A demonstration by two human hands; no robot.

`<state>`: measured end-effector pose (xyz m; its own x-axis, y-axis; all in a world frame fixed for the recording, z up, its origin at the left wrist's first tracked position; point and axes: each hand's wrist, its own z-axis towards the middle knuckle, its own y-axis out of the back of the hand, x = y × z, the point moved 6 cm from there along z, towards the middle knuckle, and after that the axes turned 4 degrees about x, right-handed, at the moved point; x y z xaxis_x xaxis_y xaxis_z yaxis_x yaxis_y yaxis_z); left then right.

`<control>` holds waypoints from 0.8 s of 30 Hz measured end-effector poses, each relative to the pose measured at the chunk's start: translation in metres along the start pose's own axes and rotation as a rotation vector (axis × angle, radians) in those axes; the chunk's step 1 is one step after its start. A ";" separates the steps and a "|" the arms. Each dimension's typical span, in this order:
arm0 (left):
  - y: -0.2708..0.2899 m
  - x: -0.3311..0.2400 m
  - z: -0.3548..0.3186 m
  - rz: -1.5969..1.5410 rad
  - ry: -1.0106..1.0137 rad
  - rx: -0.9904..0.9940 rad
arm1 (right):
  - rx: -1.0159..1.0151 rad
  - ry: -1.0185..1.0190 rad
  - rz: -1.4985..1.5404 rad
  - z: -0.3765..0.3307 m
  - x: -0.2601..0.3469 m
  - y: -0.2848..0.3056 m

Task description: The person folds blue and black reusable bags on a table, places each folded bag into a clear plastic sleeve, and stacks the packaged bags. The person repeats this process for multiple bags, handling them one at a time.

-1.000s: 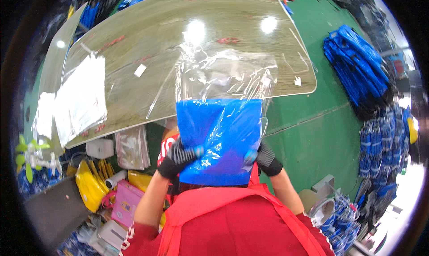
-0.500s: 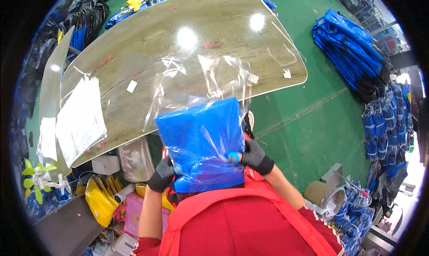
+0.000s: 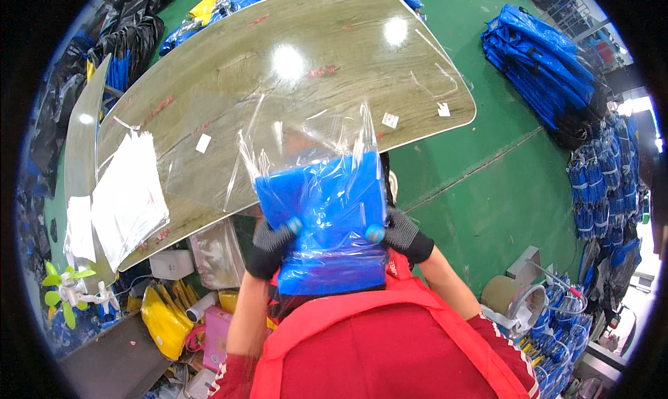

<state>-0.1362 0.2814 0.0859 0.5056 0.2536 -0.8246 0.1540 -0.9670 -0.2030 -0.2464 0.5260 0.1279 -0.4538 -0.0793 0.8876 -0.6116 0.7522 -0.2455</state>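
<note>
A flat blue folded piece [image 3: 323, 214] sits inside a clear plastic bag [image 3: 313, 131]. The bag's loose, crinkled upper part stretches past the blue piece over the table's near edge. On the left side of this bagged piece, my left hand [image 3: 273, 243], in a dark grey glove with a blue thumb tip, grips it with the thumb on top. My right hand [image 3: 400, 236], gloved alike, grips the opposite side the same way. My other fingers are mostly hidden at the sides and underneath. The package is held close before my red apron.
A wood-patterned table [image 3: 376, 58] spans the front, with white sheets or bags [image 3: 129, 190] at its left. A small green-bladed fan [image 3: 68, 291] and yellow bags [image 3: 163, 322] stand lower left. A tape roll [image 3: 501, 294] is lower right. Blue bundles [image 3: 543, 72] lie on the green floor.
The package has shifted slightly right and straightened. Both thumbs have moved up and press farther in on the bag. The bag's loose upper part has changed shape.
</note>
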 end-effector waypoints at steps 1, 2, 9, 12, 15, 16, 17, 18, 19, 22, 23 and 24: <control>-0.010 -0.004 0.000 0.056 -0.038 0.142 | -0.050 0.005 0.079 0.004 0.005 0.007; -0.013 -0.005 0.001 0.112 0.008 0.155 | -0.139 0.203 0.104 0.006 0.016 0.013; -0.020 -0.032 0.008 -0.109 -0.132 0.043 | 0.033 0.036 -0.216 0.005 -0.002 -0.002; -0.022 -0.013 0.000 -0.060 0.012 0.087 | -0.180 0.256 0.189 0.004 0.001 0.016; -0.018 0.021 -0.020 -0.165 0.183 0.076 | 0.080 0.073 -0.098 0.003 -0.009 -0.005; -0.013 0.030 -0.024 -0.228 0.193 0.043 | -0.032 -0.036 -0.365 -0.007 -0.015 -0.003; -0.012 0.026 -0.028 -0.197 0.009 0.063 | 0.015 0.004 -0.094 -0.014 -0.014 -0.012; -0.007 0.035 -0.030 -0.225 0.098 0.040 | -0.035 -0.006 -0.018 -0.020 -0.015 -0.010; -0.011 0.042 -0.032 -0.287 0.190 0.101 | -0.050 -0.172 0.005 -0.030 -0.025 -0.012; -0.008 0.008 -0.025 0.041 -0.040 0.134 | 0.025 0.029 -0.087 -0.021 -0.009 -0.004; -0.006 -0.013 -0.022 0.179 -0.152 0.106 | 0.045 0.065 -0.153 -0.010 -0.002 0.008; -0.013 -0.024 -0.017 -0.109 -0.064 0.172 | 0.013 0.175 -0.064 0.004 0.011 0.019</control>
<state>-0.1355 0.2886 0.1176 0.4382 0.3601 -0.8236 0.0553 -0.9253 -0.3751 -0.2656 0.5367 0.1312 -0.2948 -0.0110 0.9555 -0.6441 0.7410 -0.1902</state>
